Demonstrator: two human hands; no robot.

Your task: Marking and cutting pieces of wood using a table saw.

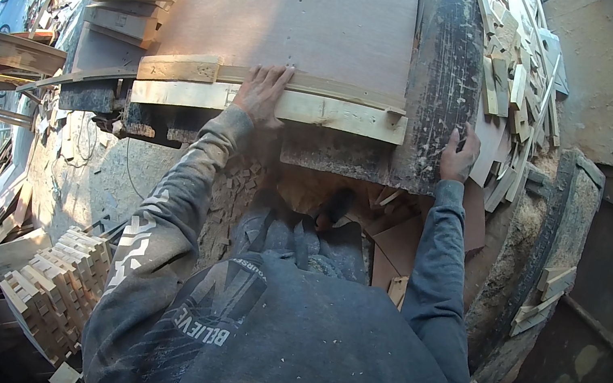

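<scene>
My left hand lies over a long pale wooden plank and a thinner wooden strip behind it, its fingers stretched forward. Both run crosswise along the near edge of a wide brownish sheet. A short wooden block sits in line with the strip, left of my hand. My right hand is at the right edge of the worn dark bench border, fingers loosely bent with a gap between thumb and forefinger. Nothing shows in it.
Several short wooden pieces are stacked on the sheet's left side. Offcuts pile up beyond the bench's right edge. A large stack of cut wooden blocks stands low on the left. Wood scraps litter the floor below the bench.
</scene>
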